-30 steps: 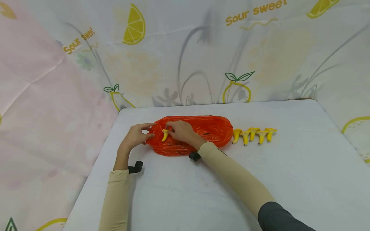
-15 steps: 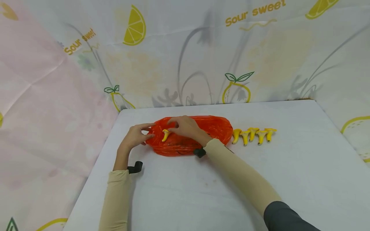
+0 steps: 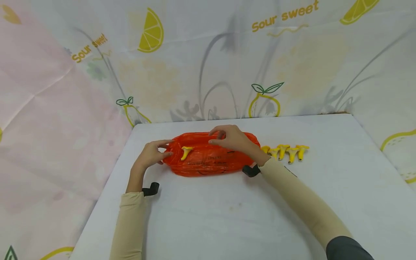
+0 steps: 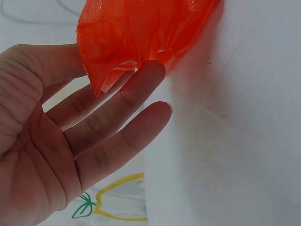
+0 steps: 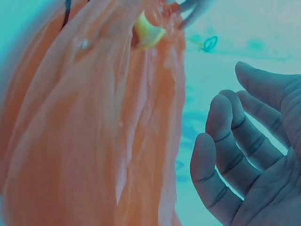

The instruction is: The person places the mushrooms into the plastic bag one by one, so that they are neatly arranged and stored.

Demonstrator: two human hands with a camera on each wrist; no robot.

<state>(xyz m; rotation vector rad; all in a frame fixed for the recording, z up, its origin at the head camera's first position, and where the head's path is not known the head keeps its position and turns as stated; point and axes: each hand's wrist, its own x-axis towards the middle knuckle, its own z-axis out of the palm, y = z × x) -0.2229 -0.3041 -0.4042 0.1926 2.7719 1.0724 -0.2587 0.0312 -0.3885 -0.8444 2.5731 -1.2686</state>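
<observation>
A red plastic bag (image 3: 208, 155) lies spread wide on the table. A yellow chanterelle mushroom (image 3: 186, 153) sits at its left part, also showing near the top of the right wrist view as a yellow piece (image 5: 149, 34). My left hand (image 3: 151, 154) touches the bag's left end, thumb and fingers spaced apart around it; in the left wrist view the thumb tip is hidden by the bag. My right hand (image 3: 235, 139) hovers over the bag's right half, fingers loosely bent and holding nothing. Several more chanterelles (image 3: 292, 154) stand lined up right of the bag, partly covered by my right wrist.
A white-covered table (image 3: 201, 220) extends in front of and right of the bag. Close behind it hangs a fabric backdrop (image 3: 208, 65) with lemon prints. Black camera mounts (image 3: 251, 171) stick out from both wrists.
My right hand has let go of the chanterelle in the bag and moved right, toward the row of chanterelles. The left hand stays at the bag's left end.
</observation>
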